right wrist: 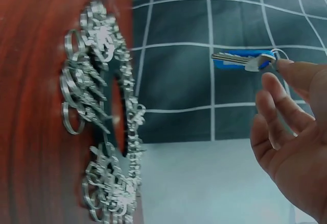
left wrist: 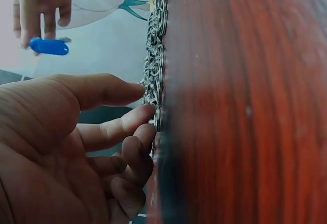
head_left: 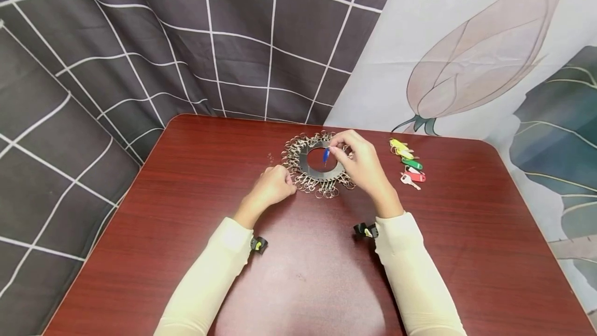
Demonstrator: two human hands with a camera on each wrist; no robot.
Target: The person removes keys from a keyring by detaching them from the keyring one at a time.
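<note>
A flat dark metal disc (head_left: 302, 159) lies on the table, its rim lined with silver clasps and split rings (head_left: 328, 192). Curled fingers of my left hand (head_left: 272, 186) are at its lower left edge; thumb and forefinger pinch at a key ring (left wrist: 157, 118) there, partly hidden by the fingertips. Above the disc's far right part, my right hand (head_left: 364, 165) pinches the small ring of a silver key (right wrist: 240, 59) with a blue key tag (right wrist: 225, 64). Key and tag hang over the disc's central hole in the head view.
To the right of the disc lie more tagged keys: yellow tags (head_left: 399, 144), a green tag (head_left: 412, 164), and a red tag (head_left: 416, 176) with a silver key (head_left: 410, 182). A dark checked curtain (head_left: 242, 30) and a printed cloth (head_left: 387, 66) hang behind the table (head_left: 186, 274).
</note>
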